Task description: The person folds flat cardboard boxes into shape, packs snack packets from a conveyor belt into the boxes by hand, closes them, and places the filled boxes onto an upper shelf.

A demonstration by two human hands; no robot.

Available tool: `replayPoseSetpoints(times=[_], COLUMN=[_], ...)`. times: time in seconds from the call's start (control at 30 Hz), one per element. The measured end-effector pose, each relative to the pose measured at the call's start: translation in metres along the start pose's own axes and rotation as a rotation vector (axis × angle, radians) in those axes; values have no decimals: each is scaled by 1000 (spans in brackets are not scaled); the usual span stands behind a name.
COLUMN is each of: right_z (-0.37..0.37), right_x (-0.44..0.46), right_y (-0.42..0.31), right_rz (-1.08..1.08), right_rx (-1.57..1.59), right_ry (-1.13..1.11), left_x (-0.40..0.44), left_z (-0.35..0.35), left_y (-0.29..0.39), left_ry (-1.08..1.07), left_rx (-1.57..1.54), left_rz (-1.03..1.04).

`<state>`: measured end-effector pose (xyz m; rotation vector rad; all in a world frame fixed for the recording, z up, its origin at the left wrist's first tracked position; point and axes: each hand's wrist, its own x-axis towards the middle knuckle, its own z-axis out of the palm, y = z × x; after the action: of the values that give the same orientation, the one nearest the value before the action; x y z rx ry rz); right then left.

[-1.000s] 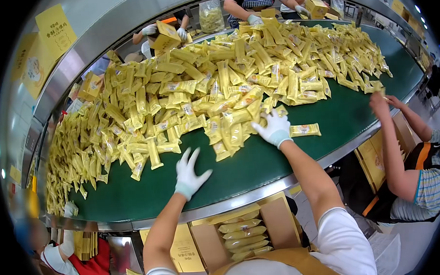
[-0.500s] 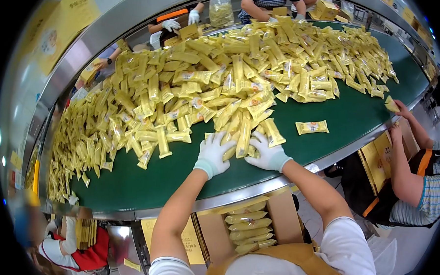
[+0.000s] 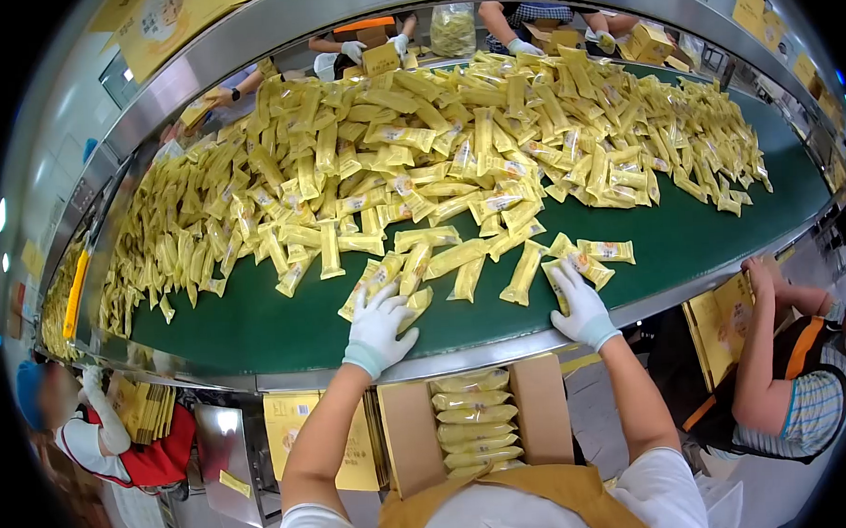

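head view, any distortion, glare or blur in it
Head view: fisheye bowing of the belt, with black corners; same head view: a bright patch of glare on the metal surface at lower left; head view again: packs, left hand and right hand look fairly sharp.

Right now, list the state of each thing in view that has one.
Wrapped packets: heaped, nearest ones strewn loosely
Left hand: gloved, open, touching packets
Right hand: gloved, open, touching packets
Green worktop: partly covered
Front carton: open, packets inside
Flattened cartons beside it: stacked
Clear bag: filled
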<state>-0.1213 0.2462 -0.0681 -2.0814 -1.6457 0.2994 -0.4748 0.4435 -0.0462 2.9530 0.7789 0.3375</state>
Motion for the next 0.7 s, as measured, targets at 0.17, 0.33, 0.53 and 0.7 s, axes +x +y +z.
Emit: replayPoseSetpoints(times=[0.17,0.33,0.53,0.7], right_z=[10,-31,-23,18], right_x=[-1,6,71,96], right_y=[5,10,-24,-2], right_rz=[318,78,-442,-483], right_rx=[-149,-125,-100,-524], right_ry=[60,173,52,-247], left_x=[11,14,79,102], left_z=[13,-18,-12,29], left_y=[16,7,6,16], left_ry=[-215,-234,-52,-257], left_rx=[36,-375,-300,89], left_rz=[-170,-272,-416,-435])
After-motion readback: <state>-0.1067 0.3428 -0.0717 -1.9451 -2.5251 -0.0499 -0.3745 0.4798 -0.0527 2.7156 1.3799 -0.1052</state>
